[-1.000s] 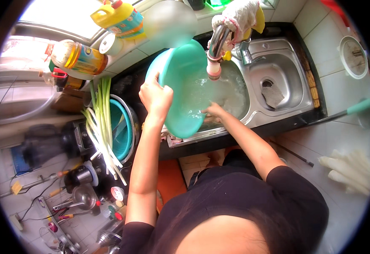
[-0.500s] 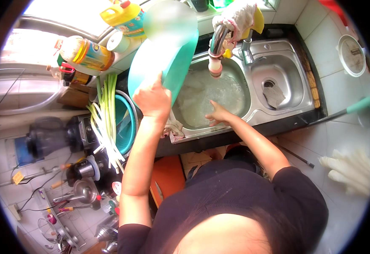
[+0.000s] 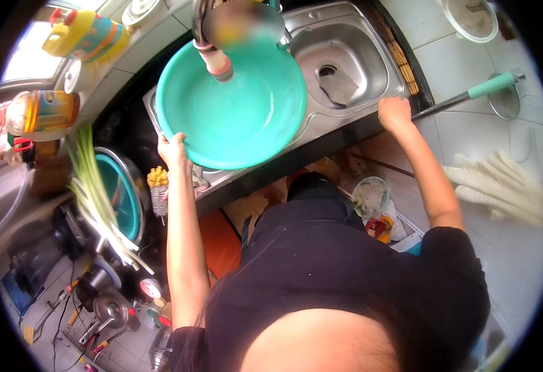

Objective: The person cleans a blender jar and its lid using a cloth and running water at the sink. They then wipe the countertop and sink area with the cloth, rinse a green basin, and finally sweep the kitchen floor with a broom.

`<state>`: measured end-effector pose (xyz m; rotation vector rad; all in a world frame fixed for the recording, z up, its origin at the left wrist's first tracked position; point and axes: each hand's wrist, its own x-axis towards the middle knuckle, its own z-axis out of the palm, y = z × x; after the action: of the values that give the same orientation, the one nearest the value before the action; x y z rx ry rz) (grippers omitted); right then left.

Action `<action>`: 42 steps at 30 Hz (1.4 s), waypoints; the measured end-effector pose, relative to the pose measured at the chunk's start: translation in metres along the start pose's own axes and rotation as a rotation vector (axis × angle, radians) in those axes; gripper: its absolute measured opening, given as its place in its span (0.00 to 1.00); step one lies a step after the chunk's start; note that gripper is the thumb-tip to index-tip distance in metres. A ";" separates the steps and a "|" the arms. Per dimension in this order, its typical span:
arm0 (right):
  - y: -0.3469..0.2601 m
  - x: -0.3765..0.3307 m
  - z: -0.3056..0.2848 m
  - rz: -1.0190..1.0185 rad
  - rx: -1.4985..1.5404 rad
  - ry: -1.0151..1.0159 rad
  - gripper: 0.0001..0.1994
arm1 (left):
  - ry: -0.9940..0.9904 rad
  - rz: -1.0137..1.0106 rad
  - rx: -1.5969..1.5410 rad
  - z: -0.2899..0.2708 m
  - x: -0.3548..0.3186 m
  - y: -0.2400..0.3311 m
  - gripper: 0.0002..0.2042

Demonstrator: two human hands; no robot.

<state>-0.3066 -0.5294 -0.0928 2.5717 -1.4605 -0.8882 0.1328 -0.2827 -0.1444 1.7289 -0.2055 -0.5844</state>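
A wide green plastic basin [image 3: 234, 118] lies over the left sink bowl, its open side up, beneath the faucet spout [image 3: 219, 67]. At its near left rim, my left hand [image 3: 173, 152] grips it with the fingers closed round the edge. A wet sheen shows on the basin's inside. My right hand [image 3: 395, 113] is closed above the front edge of the counter, right of the basin. Whatever its fingers may hold is hidden. The basin covers most of the left sink bowl.
The right sink bowl [image 3: 361, 46] has a grey piece at its drain. Spring onions [image 3: 88, 192] lie across a teal basket [image 3: 132, 204] at left. A bottle brush [image 3: 158, 192] stands by my left forearm. A green-handled pole [image 3: 495, 85] is at right, above white gloves [image 3: 501, 186].
The basin has gone from tilted at the sink's left to lying over the left bowl. My right hand has left the water, moved right and closed. The view has shifted rightward.
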 end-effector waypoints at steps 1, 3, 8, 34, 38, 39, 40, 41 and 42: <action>0.006 0.000 0.011 -0.011 -0.115 -0.088 0.12 | -0.019 0.016 -0.008 0.002 0.000 -0.012 0.10; 0.011 0.007 0.042 -0.042 -0.322 -0.177 0.14 | -0.031 0.021 0.066 -0.010 -0.006 -0.022 0.14; 0.027 0.027 0.105 0.017 -0.604 -0.198 0.17 | -0.115 -0.110 0.311 -0.052 -0.063 0.010 0.30; -0.066 -0.121 0.064 -0.273 -0.354 -0.598 0.09 | -0.024 -0.213 0.612 -0.317 -0.477 -0.165 0.14; -0.108 -0.217 -0.002 -0.505 -0.468 -0.193 0.10 | 0.048 -0.106 0.572 -0.319 -0.497 -0.191 0.12; -0.094 -0.213 0.003 -0.580 -0.524 -0.125 0.08 | 0.065 -0.107 0.520 -0.316 -0.503 -0.193 0.12; -0.123 -0.242 -0.026 -0.657 -0.617 -0.169 0.10 | 0.092 -0.128 0.512 -0.312 -0.509 -0.195 0.12; -0.133 -0.255 -0.038 -0.697 -0.677 -0.155 0.15 | 0.068 -0.207 0.493 -0.308 -0.516 -0.199 0.11; -0.140 -0.256 -0.039 -0.728 -0.682 -0.149 0.18 | 0.091 -0.235 0.506 -0.302 -0.522 -0.195 0.11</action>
<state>-0.2788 -0.2554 0.0115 2.4673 -0.0902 -1.3560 -0.2015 0.2562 -0.1486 2.2863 -0.0890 -0.6599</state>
